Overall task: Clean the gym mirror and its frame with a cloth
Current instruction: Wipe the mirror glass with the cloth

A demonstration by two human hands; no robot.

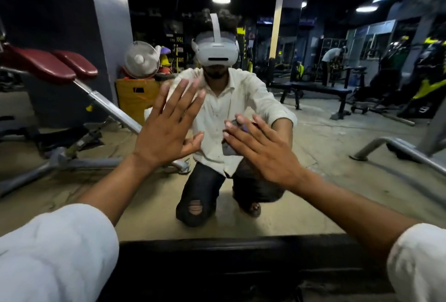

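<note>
The gym mirror fills the view and reflects me kneeling in front of it. Its black bottom frame runs across just below my arms. My left hand is held flat against the glass with its fingers spread and straight, holding nothing. My right hand lies flat with straight fingers over a grey and purple cloth and presses it on the mirror. Most of the cloth is hidden under the palm.
Reflected in the mirror are a maroon padded bench at the left, a yellow box with a fan, black benches and machines at the right, and another person far back. A dark ledge lies below the frame.
</note>
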